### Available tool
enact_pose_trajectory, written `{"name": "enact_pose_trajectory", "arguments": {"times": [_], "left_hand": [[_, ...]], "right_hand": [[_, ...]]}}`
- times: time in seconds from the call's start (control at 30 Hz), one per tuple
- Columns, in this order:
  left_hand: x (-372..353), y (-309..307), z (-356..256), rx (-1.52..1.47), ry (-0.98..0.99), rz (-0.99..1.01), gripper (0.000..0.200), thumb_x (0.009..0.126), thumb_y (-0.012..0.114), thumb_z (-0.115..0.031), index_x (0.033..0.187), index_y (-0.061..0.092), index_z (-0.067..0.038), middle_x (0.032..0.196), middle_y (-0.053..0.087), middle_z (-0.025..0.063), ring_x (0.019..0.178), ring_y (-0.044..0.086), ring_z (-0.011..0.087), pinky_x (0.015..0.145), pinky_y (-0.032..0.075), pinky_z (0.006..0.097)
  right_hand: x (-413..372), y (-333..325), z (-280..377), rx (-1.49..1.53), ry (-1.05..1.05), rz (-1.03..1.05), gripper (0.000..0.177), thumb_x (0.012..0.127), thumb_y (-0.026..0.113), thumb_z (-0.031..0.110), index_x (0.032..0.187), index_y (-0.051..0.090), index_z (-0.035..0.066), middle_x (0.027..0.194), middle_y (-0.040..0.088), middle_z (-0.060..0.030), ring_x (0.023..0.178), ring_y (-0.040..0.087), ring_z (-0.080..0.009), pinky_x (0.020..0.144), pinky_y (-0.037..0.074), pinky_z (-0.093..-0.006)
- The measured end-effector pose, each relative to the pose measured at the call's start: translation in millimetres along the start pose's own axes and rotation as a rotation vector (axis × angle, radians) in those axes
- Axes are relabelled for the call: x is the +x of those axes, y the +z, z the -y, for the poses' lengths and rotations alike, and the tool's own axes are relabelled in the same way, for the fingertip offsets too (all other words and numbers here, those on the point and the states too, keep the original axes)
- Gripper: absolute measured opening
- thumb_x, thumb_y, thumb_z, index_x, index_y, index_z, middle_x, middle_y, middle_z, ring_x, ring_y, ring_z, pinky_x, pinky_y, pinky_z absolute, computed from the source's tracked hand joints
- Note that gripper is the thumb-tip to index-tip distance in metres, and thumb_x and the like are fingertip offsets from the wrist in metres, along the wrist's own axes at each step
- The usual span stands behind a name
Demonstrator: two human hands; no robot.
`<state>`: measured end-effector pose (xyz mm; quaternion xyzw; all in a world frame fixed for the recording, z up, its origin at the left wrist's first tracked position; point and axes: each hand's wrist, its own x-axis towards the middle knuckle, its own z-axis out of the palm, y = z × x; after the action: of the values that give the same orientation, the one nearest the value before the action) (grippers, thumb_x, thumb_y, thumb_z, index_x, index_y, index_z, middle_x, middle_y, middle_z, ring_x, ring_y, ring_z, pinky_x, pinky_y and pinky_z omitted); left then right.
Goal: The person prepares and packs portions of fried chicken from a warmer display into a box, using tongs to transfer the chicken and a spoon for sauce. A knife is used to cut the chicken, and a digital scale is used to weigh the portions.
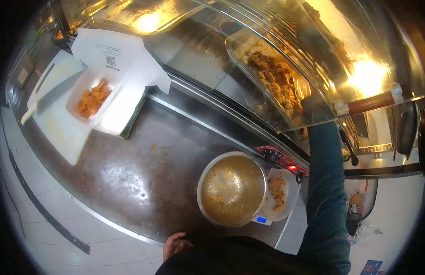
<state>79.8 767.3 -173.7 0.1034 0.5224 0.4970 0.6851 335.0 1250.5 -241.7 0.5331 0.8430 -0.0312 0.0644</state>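
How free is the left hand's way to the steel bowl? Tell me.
Probably yes: the left hand sits at the front edge of the counter, close to the steel bowl, with only bare surface between them.

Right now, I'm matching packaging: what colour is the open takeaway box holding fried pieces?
The box is white, its lid printed with a QR code; head view.

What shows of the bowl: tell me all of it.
The bowl is round, dull steel, upright and open. Yellowish crumbs and grease coat its inside. It stands near the front edge of the dark counter, and a small scale with a blue display shows under its right edge. A white plate of fried pieces lies at its right rim. No hand touches it.
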Motion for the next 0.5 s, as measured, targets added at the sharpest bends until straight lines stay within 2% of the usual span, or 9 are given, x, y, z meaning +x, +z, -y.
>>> {"name": "enact_pose_trajectory", "arguments": {"times": [0.2, 0.33, 0.5], "left_hand": [[-1.2, 6.2, -9.7, -0.170, -0.076, 0.049, 0.029, 0.084, 0.048, -0.016, 0.108, 0.042, -0.003, 0.079, 0.057, 0.0121, 0.071, 0.058, 0.0205, 0.066, 0.048, 0.0296], [-0.8, 6.5, -11.1, -0.127, -0.037, 0.062, 0.028, 0.084, 0.047, -0.015, 0.109, 0.041, -0.002, 0.079, 0.057, 0.0126, 0.071, 0.058, 0.0216, 0.067, 0.049, 0.0315], [-3.1, 6.3, -13.9, -0.152, -0.098, 0.039, 0.030, 0.085, 0.047, -0.015, 0.111, 0.040, -0.002, 0.082, 0.056, 0.0132, 0.074, 0.058, 0.0225, 0.069, 0.049, 0.0331]], "right_hand": [[-15.9, -14.0, -7.8, 0.023, 0.019, -0.006, 0.027, 0.077, 0.046, 0.024, 0.094, 0.054, 0.005, 0.081, 0.058, -0.0177, 0.076, 0.057, -0.0301, 0.065, 0.044, -0.0392], [-16.5, -21.1, -17.5, 0.039, 0.040, -0.026, 0.027, 0.077, 0.046, 0.024, 0.093, 0.055, 0.005, 0.081, 0.058, -0.0178, 0.076, 0.057, -0.0301, 0.065, 0.044, -0.0392], [-35.0, 3.3, -21.7, 0.075, 0.077, 0.017, 0.026, 0.076, 0.046, 0.024, 0.092, 0.055, 0.005, 0.082, 0.058, -0.0179, 0.077, 0.057, -0.0302, 0.065, 0.044, -0.0391]]}}
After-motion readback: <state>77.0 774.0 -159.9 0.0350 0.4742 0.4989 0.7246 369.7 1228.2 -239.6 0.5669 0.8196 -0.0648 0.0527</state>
